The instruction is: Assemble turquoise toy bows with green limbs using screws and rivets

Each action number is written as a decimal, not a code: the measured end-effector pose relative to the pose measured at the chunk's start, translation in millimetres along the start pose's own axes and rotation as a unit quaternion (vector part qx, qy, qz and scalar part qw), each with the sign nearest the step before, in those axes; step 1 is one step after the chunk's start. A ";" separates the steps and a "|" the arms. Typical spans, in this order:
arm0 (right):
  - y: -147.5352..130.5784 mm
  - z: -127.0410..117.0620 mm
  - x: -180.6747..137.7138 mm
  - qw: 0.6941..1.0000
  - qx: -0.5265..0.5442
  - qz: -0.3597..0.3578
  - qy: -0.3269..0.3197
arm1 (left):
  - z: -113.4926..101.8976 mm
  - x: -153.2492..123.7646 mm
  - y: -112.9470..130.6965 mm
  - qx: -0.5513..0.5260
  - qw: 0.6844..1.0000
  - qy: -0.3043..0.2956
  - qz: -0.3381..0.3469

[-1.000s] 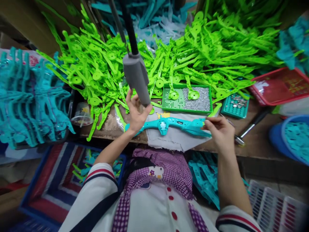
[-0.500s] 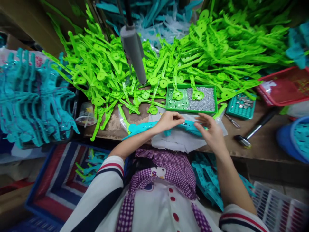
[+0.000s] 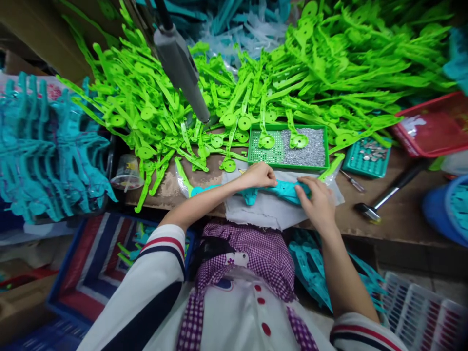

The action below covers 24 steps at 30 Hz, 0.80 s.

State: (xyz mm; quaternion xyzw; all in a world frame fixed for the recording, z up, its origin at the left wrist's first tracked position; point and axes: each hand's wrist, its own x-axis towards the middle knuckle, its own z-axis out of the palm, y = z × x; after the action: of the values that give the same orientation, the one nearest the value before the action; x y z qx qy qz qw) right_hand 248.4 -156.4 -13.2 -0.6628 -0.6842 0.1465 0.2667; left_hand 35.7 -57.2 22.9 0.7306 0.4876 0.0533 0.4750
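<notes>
Head view: hands (image 3: 258, 176) (image 3: 317, 200) hide teal part (image 3: 285, 190) middle.

It was a small toy factory workbench. Big heaps of green plastic parts (image 3: 292, 73) covered the wooden table (image 3: 387, 224), with a tray of tiny screws (image 3: 303, 151) and a hanging screwdriver (image 3: 181, 66).

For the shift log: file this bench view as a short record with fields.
left hand: pressing on teal plastic part
right hand: on the same part, fingers bent
under part: grey cloth
behind: green tray of small metal bits
hanging: grey tool, untouched
right of cloth: hammer
</notes>
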 end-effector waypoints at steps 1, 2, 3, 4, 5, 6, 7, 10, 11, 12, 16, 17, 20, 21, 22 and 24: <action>0.2 -0.2 0.1 1.000 0.000 0.001 -0.001 | 0.7 -1.6 0.9 0.020 1.000 0.012 0.006; 0.3 -0.3 0.1 1.000 -0.002 0.003 -0.002 | 2.3 -3.9 1.7 0.046 0.999 0.025 0.015; 0.1 -0.3 0.1 1.000 -0.004 0.005 -0.003 | 4.4 -6.8 2.3 0.077 0.996 0.037 0.025; -0.3 -0.2 0.1 1.000 -0.006 0.008 -0.003 | 7.0 -9.9 2.8 0.111 0.992 0.050 0.038; -0.8 0.0 0.1 1.000 -0.009 0.009 -0.003 | 9.9 -13.0 2.9 0.145 0.986 0.063 0.052; -1.5 0.1 0.0 1.000 -0.011 0.009 -0.002 | 13.0 -16.0 2.7 0.175 0.979 0.078 0.066; -2.2 0.2 -0.2 1.000 -0.012 0.009 -0.001 | 16.2 -18.9 2.1 0.199 0.972 0.093 0.079; -3.6 0.2 -1.2 1.000 -0.010 0.006 0.004 | 26.6 -28.7 -3.0 0.223 0.961 0.119 0.112; -3.7 0.0 -1.7 1.000 -0.009 0.005 0.005 | 29.9 -32.8 -5.6 0.221 0.960 0.120 0.120; -3.7 -0.2 -2.2 1.000 -0.008 0.003 0.005 | 32.7 -37.2 -8.6 0.220 0.960 0.117 0.127; -1.6 0.4 -3.9 1.000 -0.007 -0.004 0.000 | 35.6 -50.4 -20.5 0.210 0.965 0.079 0.135; -0.7 1.4 -3.9 1.000 -0.009 -0.005 0.000 | 33.8 -50.9 -23.1 0.203 0.968 0.065 0.131; 1.3 5.9 -2.2 1.000 -0.021 -0.009 -0.004 | 25.1 -46.2 -30.5 0.178 0.977 0.034 0.116; 1.4 6.8 -1.3 1.000 -0.023 -0.009 -0.006 | 22.0 -44.0 -33.2 0.172 0.978 0.030 0.116; 1.1 6.5 -0.5 1.000 -0.022 -0.010 -0.008 | 19.2 -42.4 -35.8 0.169 0.978 0.027 0.117; 0.3 0.7 -0.6 1.000 -0.006 -0.015 -0.002 | 14.9 -42.1 -41.1 0.170 0.977 0.020 0.125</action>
State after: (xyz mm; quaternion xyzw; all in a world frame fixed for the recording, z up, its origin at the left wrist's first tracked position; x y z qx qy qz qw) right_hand 248.2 -156.9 -14.1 -0.6534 -0.6957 0.1400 0.2635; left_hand -5.2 -95.8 0.4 0.8548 0.4035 0.0433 0.3234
